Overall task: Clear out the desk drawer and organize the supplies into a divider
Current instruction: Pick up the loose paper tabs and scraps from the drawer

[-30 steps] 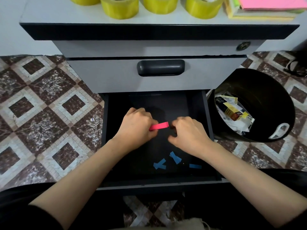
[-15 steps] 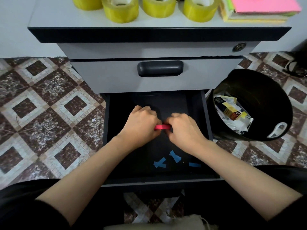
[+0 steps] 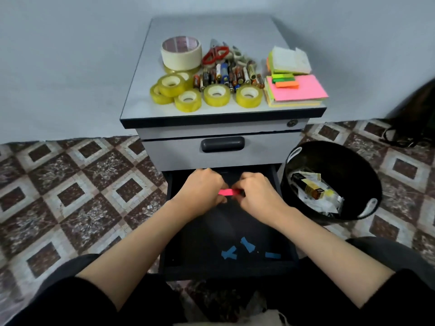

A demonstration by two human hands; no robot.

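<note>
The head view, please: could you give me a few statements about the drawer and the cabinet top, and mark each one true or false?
1. The left hand and the right hand both pinch the pink strip over the open drawer. True.
2. The blue scraps lie in the black bin. False: they lie on the open drawer's floor, near its front; the black bin holds other litter.
3. The red-handled scissors lie on the cabinet top behind the batteries. True.
4. The upper drawer is pulled out. False: it is shut; only the bottom one is open.
</note>
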